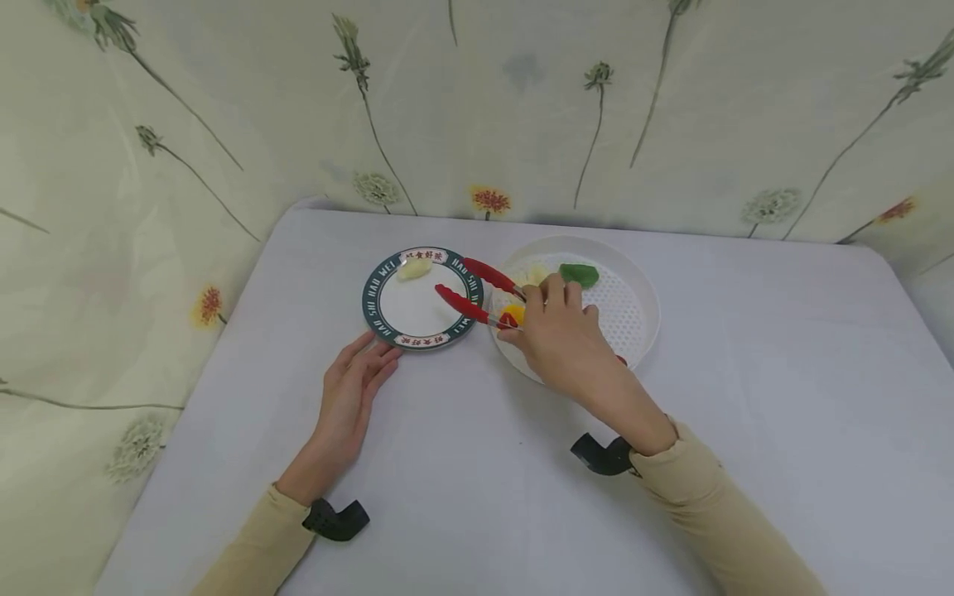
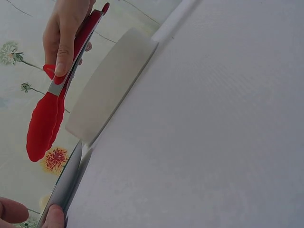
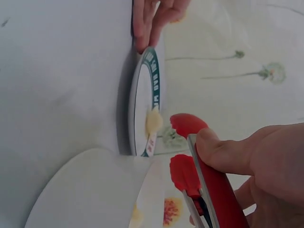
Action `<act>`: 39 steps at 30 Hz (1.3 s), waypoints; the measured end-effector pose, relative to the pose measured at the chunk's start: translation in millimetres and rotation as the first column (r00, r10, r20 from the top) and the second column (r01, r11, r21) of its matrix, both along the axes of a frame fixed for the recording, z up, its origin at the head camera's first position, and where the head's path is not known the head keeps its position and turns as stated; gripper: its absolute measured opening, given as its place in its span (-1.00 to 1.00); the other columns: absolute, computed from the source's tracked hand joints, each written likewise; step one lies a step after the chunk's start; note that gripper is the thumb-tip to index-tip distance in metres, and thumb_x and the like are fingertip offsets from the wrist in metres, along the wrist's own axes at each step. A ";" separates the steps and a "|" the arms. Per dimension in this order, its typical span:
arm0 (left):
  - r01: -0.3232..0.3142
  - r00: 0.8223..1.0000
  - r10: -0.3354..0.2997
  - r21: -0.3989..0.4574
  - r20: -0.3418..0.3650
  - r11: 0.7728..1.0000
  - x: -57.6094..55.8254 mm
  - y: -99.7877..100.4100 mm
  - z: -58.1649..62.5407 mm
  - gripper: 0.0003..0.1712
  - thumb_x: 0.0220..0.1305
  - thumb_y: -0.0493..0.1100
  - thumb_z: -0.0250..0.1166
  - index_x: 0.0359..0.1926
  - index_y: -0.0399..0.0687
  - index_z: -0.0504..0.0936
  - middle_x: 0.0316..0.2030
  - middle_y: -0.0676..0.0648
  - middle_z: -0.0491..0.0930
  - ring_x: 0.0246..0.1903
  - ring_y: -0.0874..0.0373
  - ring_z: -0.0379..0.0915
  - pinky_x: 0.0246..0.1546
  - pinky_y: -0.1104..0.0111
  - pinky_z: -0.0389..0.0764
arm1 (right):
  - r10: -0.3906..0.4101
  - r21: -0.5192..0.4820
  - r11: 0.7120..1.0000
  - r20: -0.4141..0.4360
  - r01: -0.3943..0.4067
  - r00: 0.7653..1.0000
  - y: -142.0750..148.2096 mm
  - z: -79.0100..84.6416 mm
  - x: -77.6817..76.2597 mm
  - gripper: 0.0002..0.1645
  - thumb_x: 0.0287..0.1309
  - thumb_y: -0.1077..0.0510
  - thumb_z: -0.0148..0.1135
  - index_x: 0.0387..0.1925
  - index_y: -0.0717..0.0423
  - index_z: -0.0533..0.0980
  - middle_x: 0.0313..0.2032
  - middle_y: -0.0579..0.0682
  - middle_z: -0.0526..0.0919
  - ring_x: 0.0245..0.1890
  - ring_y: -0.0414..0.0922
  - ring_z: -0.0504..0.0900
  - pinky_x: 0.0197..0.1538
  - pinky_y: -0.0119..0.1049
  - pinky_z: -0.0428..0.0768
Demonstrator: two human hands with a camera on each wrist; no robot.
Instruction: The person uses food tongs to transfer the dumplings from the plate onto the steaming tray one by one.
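My right hand grips red-tipped tongs by their handles. The tongs' arms stand apart with nothing between them, their tips over the right side of a plate. This plate is white with a dark green lettered rim and bears a pale yellow piece near its far edge. At its near left rim my left hand pinches the edge; in the left wrist view, the thumb and a finger lie on either side of it. Beneath my right hand is a round white tray, partly hidden.
A green piece, a yellow piece and some pale pieces lie in the tray. A bit of red shows by my right wrist. White cloth covers the table, and a flower-patterned cloth hangs behind it.
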State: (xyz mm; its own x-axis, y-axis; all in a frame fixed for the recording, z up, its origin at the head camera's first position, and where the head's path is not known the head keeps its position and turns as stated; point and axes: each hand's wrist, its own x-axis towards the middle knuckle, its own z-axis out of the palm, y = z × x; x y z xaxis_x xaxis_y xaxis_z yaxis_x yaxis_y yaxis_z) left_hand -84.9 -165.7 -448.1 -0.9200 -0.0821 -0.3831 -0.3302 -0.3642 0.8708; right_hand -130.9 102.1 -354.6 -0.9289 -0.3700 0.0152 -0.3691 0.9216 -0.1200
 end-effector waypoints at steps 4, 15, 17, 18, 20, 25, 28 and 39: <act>-0.001 1.000 0.001 0.005 0.007 1.000 -0.2 0.0 -0.4 -0.38 0.57 -0.20 -0.06 0.56 -0.02 0.08 0.45 -0.14 0.32 0.37 0.11 0.43 0.31 0.48 0.57 | 0.028 0.028 0.999 -0.039 -0.027 0.999 -14.9 -3.2 -7.1 -0.11 0.21 -0.19 0.36 0.28 0.41 0.38 0.00 0.29 0.41 0.00 0.17 0.35 -0.18 0.07 0.63; -0.009 1.000 0.009 -0.003 0.024 1.000 -1.5 2.0 0.1 -0.39 0.58 -0.13 -0.04 0.55 0.00 0.10 0.46 -0.11 0.33 0.36 0.13 0.45 0.32 0.46 0.56 | 0.070 0.091 0.994 -0.093 -0.062 0.993 -46.0 -13.5 -25.2 -0.24 0.26 -0.22 0.28 0.10 0.40 0.46 -0.17 0.20 0.40 -0.18 0.10 0.32 -0.41 -0.14 0.40; -0.013 1.000 0.013 0.002 0.027 1.000 -2.2 2.5 -0.2 -0.40 0.58 -0.13 -0.04 0.55 0.00 0.10 0.46 -0.11 0.33 0.35 0.13 0.45 0.32 0.46 0.56 | 0.068 0.098 0.993 -0.095 -0.058 0.993 -50.3 -14.7 -28.3 -0.26 0.26 -0.22 0.29 0.05 0.40 0.47 -0.20 0.19 0.38 -0.19 0.10 0.31 -0.41 -0.13 0.39; -0.014 1.000 0.014 0.004 0.028 1.000 -2.4 2.7 -0.3 -0.40 0.58 -0.13 -0.04 0.55 0.00 0.11 0.46 -0.12 0.33 0.35 0.13 0.46 0.32 0.46 0.57 | 0.067 0.106 0.993 -0.098 -0.056 0.993 -52.2 -15.2 -29.7 -0.26 0.26 -0.23 0.28 0.04 0.40 0.47 -0.21 0.18 0.37 -0.19 0.10 0.31 -0.40 -0.13 0.40; -0.014 0.999 0.014 0.000 0.029 1.000 -2.4 3.0 -0.1 -0.40 0.58 -0.13 -0.03 0.55 0.00 0.11 0.46 -0.11 0.33 0.35 0.14 0.46 0.31 0.47 0.57 | 0.064 0.112 0.992 -0.100 -0.053 0.993 -55.7 -16.0 -32.2 -0.28 0.27 -0.23 0.28 0.01 0.40 0.47 -0.22 0.18 0.37 -0.19 0.10 0.32 -0.38 -0.11 0.43; -0.022 0.999 0.022 -0.005 0.031 1.000 -2.7 2.7 1.0 -0.40 0.58 -0.13 -0.03 0.54 0.02 0.12 0.45 -0.10 0.34 0.36 0.13 0.46 0.31 0.46 0.57 | 0.051 0.108 0.993 -0.055 -0.044 0.997 -64.7 -17.9 -38.5 -0.26 0.28 -0.23 0.27 0.08 0.38 0.45 -0.14 0.20 0.39 -0.11 0.11 0.33 -0.26 -0.03 0.55; -0.027 0.999 0.027 0.001 0.031 1.000 -2.7 2.5 2.0 -0.41 0.58 -0.11 -0.02 0.54 0.02 0.13 0.44 -0.10 0.35 0.35 0.12 0.46 0.31 0.46 0.57 | 0.022 0.094 0.995 -0.016 -0.020 1.000 -70.4 -18.3 -42.7 -0.23 0.27 -0.22 0.27 0.14 0.38 0.42 -0.07 0.21 0.38 -0.04 0.13 0.33 -0.15 0.02 0.57; -0.019 0.999 0.020 -0.003 0.029 1.000 -2.4 1.4 1.3 -0.40 0.58 -0.13 -0.04 0.55 0.01 0.11 0.45 -0.12 0.34 0.35 0.13 0.45 0.30 0.47 0.57 | -0.029 0.080 0.996 0.027 0.027 0.999 -75.6 -23.2 -47.9 -0.26 0.28 -0.20 0.26 0.14 0.37 0.40 -0.01 0.21 0.37 0.00 0.15 0.33 -0.11 0.08 0.62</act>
